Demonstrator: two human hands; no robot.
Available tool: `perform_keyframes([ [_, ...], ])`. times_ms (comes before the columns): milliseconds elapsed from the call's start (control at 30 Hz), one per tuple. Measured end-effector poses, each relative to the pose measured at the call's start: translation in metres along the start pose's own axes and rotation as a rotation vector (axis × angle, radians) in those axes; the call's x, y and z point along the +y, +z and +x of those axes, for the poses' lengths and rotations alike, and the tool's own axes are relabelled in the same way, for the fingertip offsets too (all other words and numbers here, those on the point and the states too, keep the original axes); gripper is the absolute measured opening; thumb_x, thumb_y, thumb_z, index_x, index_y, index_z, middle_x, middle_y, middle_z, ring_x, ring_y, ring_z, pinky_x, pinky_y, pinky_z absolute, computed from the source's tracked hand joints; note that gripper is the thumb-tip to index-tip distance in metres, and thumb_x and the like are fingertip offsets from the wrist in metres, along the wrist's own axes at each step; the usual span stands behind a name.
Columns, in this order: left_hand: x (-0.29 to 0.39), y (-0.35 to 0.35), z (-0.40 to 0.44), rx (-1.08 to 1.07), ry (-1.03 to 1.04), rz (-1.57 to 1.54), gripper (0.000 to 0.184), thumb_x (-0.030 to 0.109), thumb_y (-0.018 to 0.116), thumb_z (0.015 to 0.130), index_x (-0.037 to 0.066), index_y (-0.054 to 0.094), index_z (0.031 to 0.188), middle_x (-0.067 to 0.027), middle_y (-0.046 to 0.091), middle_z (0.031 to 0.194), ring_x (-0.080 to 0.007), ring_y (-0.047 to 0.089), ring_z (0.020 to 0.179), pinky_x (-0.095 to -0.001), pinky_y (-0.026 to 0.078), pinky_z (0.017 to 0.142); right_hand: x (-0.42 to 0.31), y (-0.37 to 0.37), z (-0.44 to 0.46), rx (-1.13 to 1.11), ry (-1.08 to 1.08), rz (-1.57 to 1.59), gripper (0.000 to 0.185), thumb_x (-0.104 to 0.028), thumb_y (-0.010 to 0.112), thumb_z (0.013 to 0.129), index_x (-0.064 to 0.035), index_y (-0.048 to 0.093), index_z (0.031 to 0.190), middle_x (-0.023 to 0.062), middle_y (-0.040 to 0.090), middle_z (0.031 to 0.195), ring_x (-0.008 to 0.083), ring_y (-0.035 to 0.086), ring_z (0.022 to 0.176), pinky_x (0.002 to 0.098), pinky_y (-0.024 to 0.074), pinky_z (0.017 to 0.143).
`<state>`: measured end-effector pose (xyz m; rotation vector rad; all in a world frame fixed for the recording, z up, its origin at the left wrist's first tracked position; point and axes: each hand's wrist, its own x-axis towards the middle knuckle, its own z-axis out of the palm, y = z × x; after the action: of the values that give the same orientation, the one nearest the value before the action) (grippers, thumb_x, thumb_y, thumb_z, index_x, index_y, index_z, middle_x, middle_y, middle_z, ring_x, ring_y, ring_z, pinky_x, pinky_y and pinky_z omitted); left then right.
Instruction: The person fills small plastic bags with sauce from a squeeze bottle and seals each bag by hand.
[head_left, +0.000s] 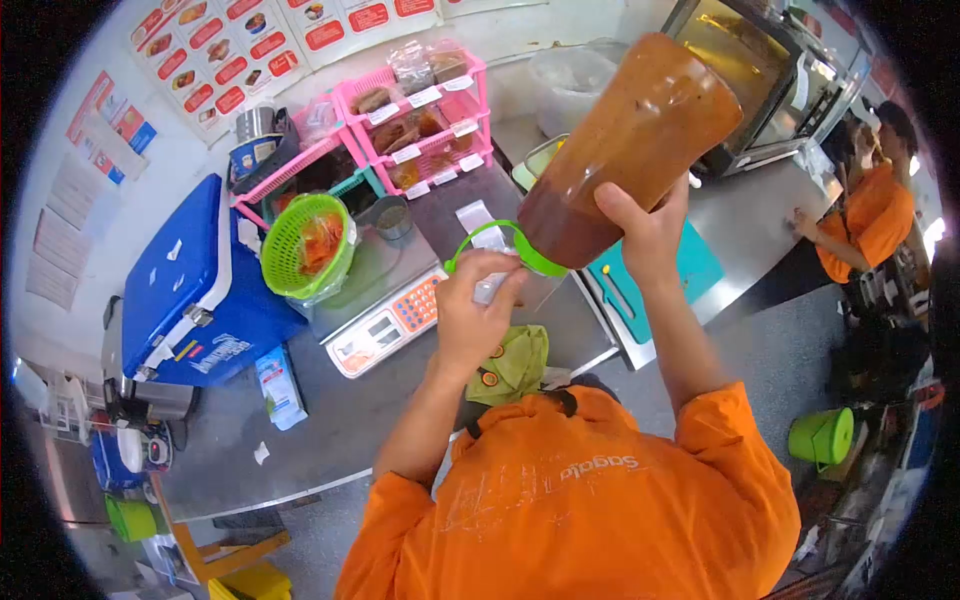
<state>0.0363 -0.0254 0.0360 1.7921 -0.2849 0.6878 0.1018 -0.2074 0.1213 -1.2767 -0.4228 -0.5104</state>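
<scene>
My right hand [648,222] grips a big clear plastic jug [640,130] of reddish-brown sauce, tilted with its green-rimmed end down to the left. A bright green lid [540,258] with a loop strap sits at that low end. Close against it, my left hand [476,312] pinches what looks like a small clear plastic bag [489,287]. Whether sauce is flowing cannot be made out. Just left of my left hand is a white digital scale [375,345] with orange keys. Below the hands lies a yellow-green cloth pouch [513,365].
A green basket [283,262] with orange contents in plastic stands by a blue cooler box [190,290]. Pink stacked baskets [478,125] hold packets behind. On the right are a teal cutting board [698,268] and an oven [745,80]. A co-worker [868,225] stands far right.
</scene>
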Motion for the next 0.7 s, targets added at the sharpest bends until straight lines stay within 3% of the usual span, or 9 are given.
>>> perform_keyframes([
  [200,0.010,0.002,0.005,-0.002,-0.235,-0.196,0.017,0.001,0.071,0.081,-0.002,0.064,0.096,-0.0098,0.068,0.095,-0.0166,0.065,0.090,-0.0279,0.050,0.079,-0.016,0.004,0.005,-0.099,-0.026,-0.021,0.076,-0.010,0.084,0.068,-0.0024,0.037,0.128,0.0114,0.056,0.118,0.0227,0.059,0.108,0.0365,0.0475,0.092],
  [333,0.019,-0.004,0.011,-0.089,-0.177,0.001,0.014,0.003,0.069,0.084,-0.003,0.065,0.096,-0.0106,0.070,0.094,-0.0171,0.066,0.090,-0.0278,0.050,0.077,-0.017,0.006,0.006,-0.083,-0.083,0.005,0.076,-0.010,0.084,0.068,-0.0023,0.037,0.128,0.0117,0.057,0.117,0.0225,0.059,0.107,0.0363,0.0475,0.092],
  [400,0.030,-0.006,0.013,-0.152,-0.244,0.051,0.012,0.007,0.067,0.086,-0.003,0.067,0.095,-0.0102,0.071,0.090,-0.0162,0.066,0.086,-0.0277,0.050,0.077,-0.019,0.007,0.006,-0.088,-0.086,-0.008,0.076,-0.011,0.084,0.068,-0.0026,0.037,0.128,0.0120,0.057,0.117,0.0226,0.059,0.107,0.0364,0.0474,0.093],
  [533,0.019,-0.002,0.009,-0.121,-0.213,0.098,0.012,0.008,0.066,0.088,-0.002,0.067,0.094,-0.0093,0.071,0.087,-0.0142,0.066,0.083,-0.0275,0.050,0.077,-0.007,0.006,0.009,-0.056,-0.062,-0.011,0.075,-0.012,0.083,0.070,-0.0029,0.037,0.128,0.0123,0.057,0.117,0.0227,0.059,0.107,0.0366,0.0473,0.093],
  [633,0.003,0.002,0.004,-0.095,-0.192,0.024,0.010,0.007,0.065,0.089,-0.002,0.067,0.091,-0.0086,0.071,0.087,-0.0128,0.064,0.081,-0.0270,0.050,0.075,0.018,0.004,0.009,0.063,0.062,0.069,0.074,-0.014,0.082,0.072,-0.0025,0.036,0.129,0.0136,0.056,0.118,0.0231,0.058,0.107,0.0374,0.0472,0.093],
  [700,-0.008,0.006,-0.001,-0.066,-0.233,-0.081,0.011,0.009,0.065,0.088,-0.001,0.068,0.091,-0.0117,0.071,0.087,-0.0158,0.067,0.077,-0.0286,0.051,0.072,0.034,0.003,0.006,0.149,0.331,0.199,0.071,-0.028,0.078,0.078,-0.0046,0.037,0.131,0.0120,0.055,0.120,0.0235,0.059,0.107,0.0375,0.0478,0.092],
])
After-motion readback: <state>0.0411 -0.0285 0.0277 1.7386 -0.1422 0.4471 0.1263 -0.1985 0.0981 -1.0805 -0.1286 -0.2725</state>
